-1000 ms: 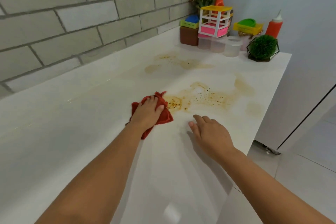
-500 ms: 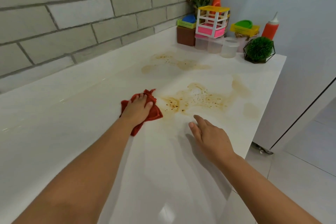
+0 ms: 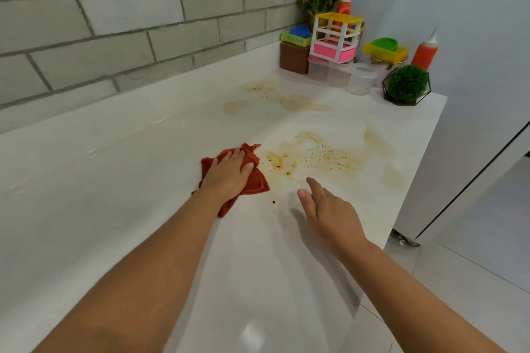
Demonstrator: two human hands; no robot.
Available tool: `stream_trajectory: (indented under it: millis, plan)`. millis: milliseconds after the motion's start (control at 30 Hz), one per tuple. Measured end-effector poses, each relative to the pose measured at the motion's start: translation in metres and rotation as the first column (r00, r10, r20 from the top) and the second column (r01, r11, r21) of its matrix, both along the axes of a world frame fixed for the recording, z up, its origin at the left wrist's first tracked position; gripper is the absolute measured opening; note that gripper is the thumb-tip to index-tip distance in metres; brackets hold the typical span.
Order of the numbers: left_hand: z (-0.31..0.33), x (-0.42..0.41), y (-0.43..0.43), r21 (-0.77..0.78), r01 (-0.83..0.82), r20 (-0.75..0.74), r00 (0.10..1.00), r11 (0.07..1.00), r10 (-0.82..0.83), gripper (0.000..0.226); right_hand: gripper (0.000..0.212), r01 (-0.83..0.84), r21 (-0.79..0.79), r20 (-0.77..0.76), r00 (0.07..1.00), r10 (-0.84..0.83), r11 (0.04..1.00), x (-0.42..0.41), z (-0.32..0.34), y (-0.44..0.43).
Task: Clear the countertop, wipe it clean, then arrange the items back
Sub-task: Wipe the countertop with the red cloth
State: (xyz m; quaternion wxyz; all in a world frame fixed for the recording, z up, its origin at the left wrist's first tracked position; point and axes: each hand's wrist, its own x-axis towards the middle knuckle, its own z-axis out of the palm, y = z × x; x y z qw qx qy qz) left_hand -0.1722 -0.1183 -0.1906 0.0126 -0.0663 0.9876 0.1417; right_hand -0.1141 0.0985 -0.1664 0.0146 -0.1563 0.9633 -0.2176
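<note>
My red cloth (image 3: 252, 180) lies crumpled on the white table (image 3: 114, 180), about midway along it, pinned flat under my left hand (image 3: 228, 173), whose fingers are spread and pressing down rather than gripping. Just beside the cloth's far-right corner is a brown, speckled spill (image 3: 312, 156), and a second stain (image 3: 275, 97) sits nearer the back edge. My right hand (image 3: 329, 209) hovers loosely open and empty over the table near the front edge. At the far right corner stand a yellow and pink rack (image 3: 335, 37), clear tubs (image 3: 338, 73), a green ball plant (image 3: 407, 84) and a red squeeze bottle (image 3: 424, 51). A grey brick wall (image 3: 114, 23) runs along the back edge; pale floor tiles (image 3: 473, 252) lie beyond the front edge.
</note>
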Motion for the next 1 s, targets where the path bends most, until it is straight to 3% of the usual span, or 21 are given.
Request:
stream_trajectory:
  millis: [200, 300, 367, 500, 667, 900, 1000]
  plan:
    - [0.000, 0.037, 0.074, 0.033, 0.275, -0.068, 0.960, 0.961, -0.273, 0.051, 0.053, 0.068, -0.060, -0.020, 0.997, -0.069, 0.996, -0.001, -0.005, 0.004]
    - [-0.004, 0.074, 0.062, 0.060, 0.301, -0.060, 0.953, 0.952, -0.297, 0.052, 0.053, 0.086, -0.102, -0.002, 0.996, -0.087, 0.991, 0.000, -0.002, 0.006]
    - [-0.003, 0.081, 0.035, 0.099, 0.242, -0.063, 0.969, 0.965, -0.237, 0.052, 0.053, 0.086, -0.099, 0.026, 0.996, -0.084, 0.991, -0.001, 0.001, 0.005]
    - [-0.005, 0.069, -0.042, 0.111, -0.027, -0.069, 0.997, 0.993, 0.034, 0.051, 0.054, 0.083, -0.071, 0.022, 0.996, -0.082, 0.994, -0.003, 0.001, 0.005]
    - [-0.003, 0.047, -0.108, 0.157, -0.305, -0.097, 0.942, 0.939, 0.322, 0.048, 0.054, 0.074, -0.007, -0.042, 0.996, -0.074, 0.997, -0.005, -0.001, -0.008]
    - [0.003, 0.020, -0.155, 0.140, -0.496, -0.164, 0.842, 0.857, 0.514, 0.045, 0.055, 0.105, 0.040, -0.095, 0.990, -0.101, 0.994, -0.011, -0.011, -0.012]
    - [0.004, 0.009, -0.182, 0.076, -0.505, -0.113, 0.852, 0.860, 0.511, 0.048, 0.054, 0.114, 0.044, -0.102, 0.989, -0.109, 0.993, -0.012, -0.013, -0.011]
